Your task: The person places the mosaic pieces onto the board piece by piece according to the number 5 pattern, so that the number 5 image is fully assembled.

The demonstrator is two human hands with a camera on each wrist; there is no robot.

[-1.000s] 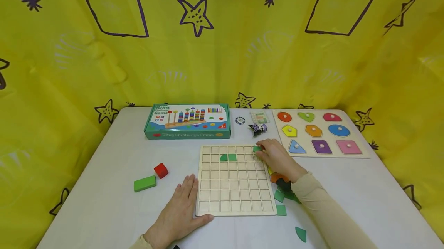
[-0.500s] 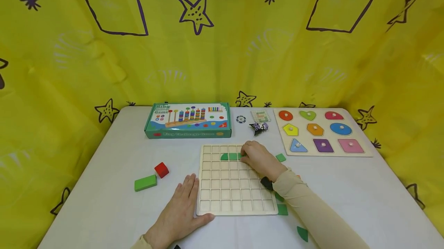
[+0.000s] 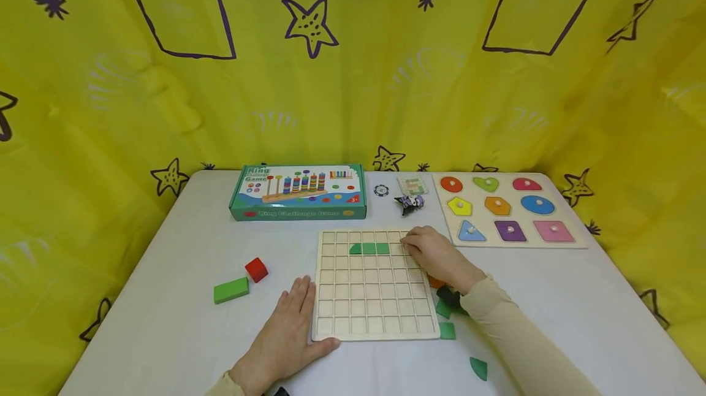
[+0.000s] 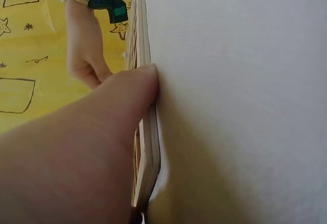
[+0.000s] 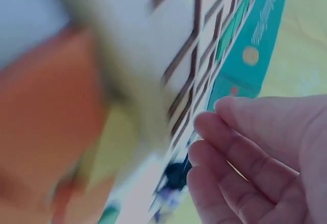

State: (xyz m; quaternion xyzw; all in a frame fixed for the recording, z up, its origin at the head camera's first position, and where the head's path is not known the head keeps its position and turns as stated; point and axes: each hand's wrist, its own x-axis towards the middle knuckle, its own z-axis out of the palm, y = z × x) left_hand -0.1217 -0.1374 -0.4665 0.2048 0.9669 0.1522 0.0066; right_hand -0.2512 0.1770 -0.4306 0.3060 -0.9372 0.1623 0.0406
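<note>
A wooden grid board [image 3: 375,298] lies mid-table with three green tiles [image 3: 369,249] side by side in its second row. My right hand [image 3: 427,247] hovers over the board's far right corner. In the right wrist view its fingers [image 5: 240,147] are loosely bent and nothing shows between them. My left hand [image 3: 292,322] lies flat on the table at the board's near left. Its thumb [image 4: 130,89] presses the board's edge [image 4: 145,132]. Loose green tiles [image 3: 447,330] and an orange piece [image 3: 436,282] lie right of the board, partly hidden by my right forearm.
A teal Ring Challenge Game box [image 3: 298,192] stands behind the board. A shape puzzle [image 3: 510,209] is at the back right. A red cube [image 3: 256,270] and a green block [image 3: 231,290] lie left. A chip [image 3: 381,190], a card [image 3: 412,186] and a small figure [image 3: 410,203] sit between box and puzzle.
My right hand carried a green tile left into the second row, let it go as the third tile, then drew back right to the board's far corner. The left hand stayed put.
</note>
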